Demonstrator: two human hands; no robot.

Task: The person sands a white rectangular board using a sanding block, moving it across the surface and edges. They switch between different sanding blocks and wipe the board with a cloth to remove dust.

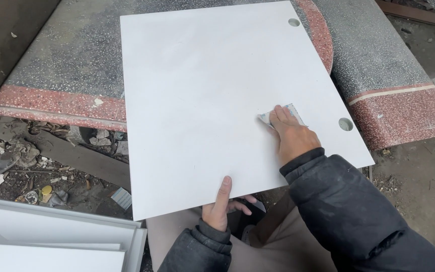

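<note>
Our left hand [218, 207] clamped the white panel's [212, 100] near edge; our right hand [289, 135] pressed sandpaper [284, 114] flat. Uneven pressure risked the panel tipping off the terrazzo slab [76, 60].

— What is the big thing here?

— It is a white panel [202, 100], flat and rectangular, with a smooth matt face. It has two round holes near its right edge, one at the far corner and one lower down. It lies tilted, the near edge raised toward the person and the far part resting on the speckled grey and red stone slab [76, 55].

— And the small thing?

— A folded piece of sandpaper [284, 115], pale with some faint print, lies flat on the panel, near the lower hole and to the left of it. It is partly covered, so only its far part is visible.
</note>
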